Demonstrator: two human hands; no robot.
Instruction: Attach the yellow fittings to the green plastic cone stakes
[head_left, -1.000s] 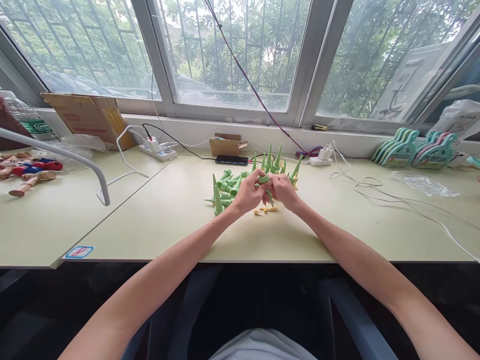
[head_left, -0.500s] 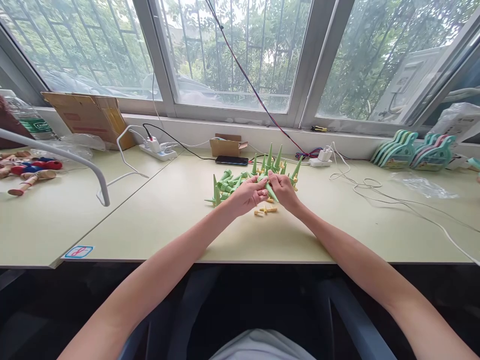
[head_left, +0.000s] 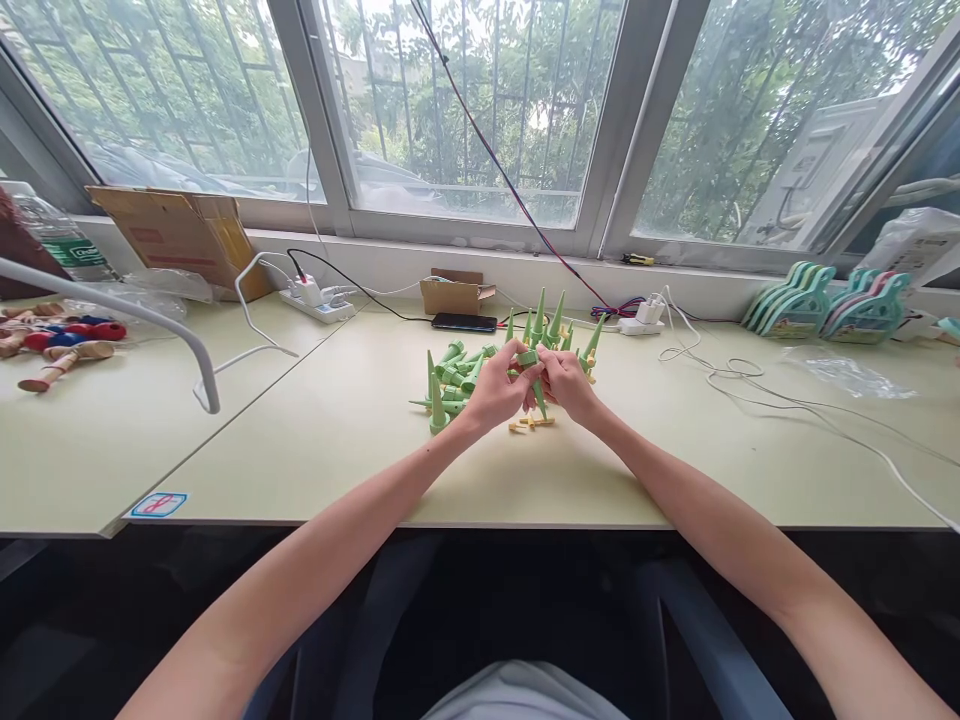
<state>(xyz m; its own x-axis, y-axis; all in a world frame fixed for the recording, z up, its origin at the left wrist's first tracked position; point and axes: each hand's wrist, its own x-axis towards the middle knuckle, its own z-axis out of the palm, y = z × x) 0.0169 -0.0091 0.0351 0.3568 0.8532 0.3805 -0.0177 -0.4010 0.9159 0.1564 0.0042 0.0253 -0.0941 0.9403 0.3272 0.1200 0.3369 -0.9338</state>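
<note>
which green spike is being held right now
The green spike between the left hand and right hand, tip downward; the others stand or lie on the table.

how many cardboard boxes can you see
2: a large box at the left by the window, and a small box just behind the phone.

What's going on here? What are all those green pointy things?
A person is holding one green spike up over the table, its point downward. The left hand grips it, and the right hand has its fingers at the wide end; what exactly they pinch is hidden. More spikes are bunched around the hands, some standing, some lying in a heap. A few yellow bits lie just in front, and a phone lies behind.
</note>
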